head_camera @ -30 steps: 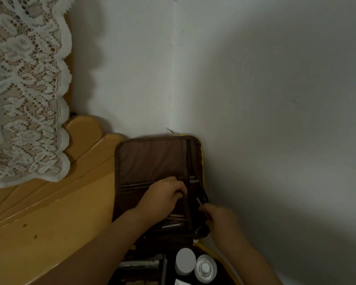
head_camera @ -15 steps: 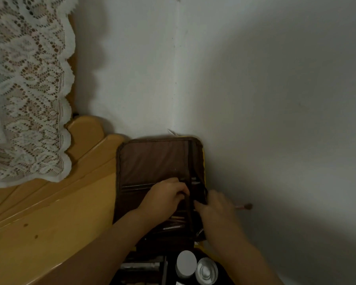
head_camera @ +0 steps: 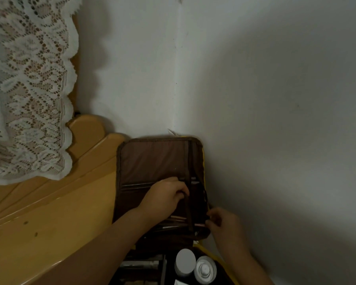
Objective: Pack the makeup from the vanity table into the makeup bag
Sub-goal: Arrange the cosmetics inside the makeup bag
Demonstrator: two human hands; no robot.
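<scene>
A brown makeup bag [head_camera: 152, 161] stands open against the wall corner, its lid flap upright with brush slots. My left hand [head_camera: 164, 196] grips the edge of a slot band on the flap. At the flap's lower right, my right hand [head_camera: 222, 223] pinches the end of a thin pinkish brush handle [head_camera: 199, 224] that lies in a slot. Other thin brush handles [head_camera: 177, 218] lie in the slots below my left hand. In the bag's lower compartment sit a white-capped jar [head_camera: 185, 262] and a clear round container [head_camera: 205, 269].
The yellow wooden vanity table [head_camera: 49, 223] stretches to the left, with a raised scalloped back edge [head_camera: 86, 130]. A white lace cloth [head_camera: 27, 89] hangs at the upper left. White walls meet in a corner right behind the bag.
My right hand held a brush out to the right half a second ago; now it has dropped to the flap's lower right with the handle in a slot. My left hand stayed put.
</scene>
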